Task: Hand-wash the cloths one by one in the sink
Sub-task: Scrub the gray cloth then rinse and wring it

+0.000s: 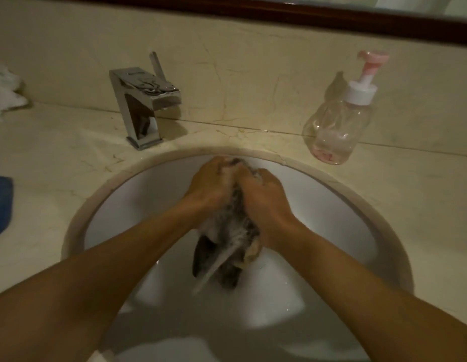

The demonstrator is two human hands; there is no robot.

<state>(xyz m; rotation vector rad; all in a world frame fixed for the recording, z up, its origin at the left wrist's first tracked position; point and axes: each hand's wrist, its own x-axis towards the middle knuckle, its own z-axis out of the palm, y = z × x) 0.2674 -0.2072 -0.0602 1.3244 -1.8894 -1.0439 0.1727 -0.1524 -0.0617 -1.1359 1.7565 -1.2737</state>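
A dark grey soapy cloth point(227, 239) hangs bunched over the white round sink point(331, 212). My left hand point(210, 185) grips its upper part from the left. My right hand point(263, 199) grips it from the right, knuckles close against the left hand. Foam covers the cloth between the hands, and its lower end dangles toward the basin bottom. A blue cloth point(1, 205) lies on the counter at the far left edge. A white crumpled cloth point(5, 92) sits at the back left.
A square chrome tap point(144, 103) stands behind the sink, left of centre, with no water running. A clear soap pump bottle point(339, 121) with a pink nozzle stands at the back right. The beige marble counter point(57, 142) surrounds the basin.
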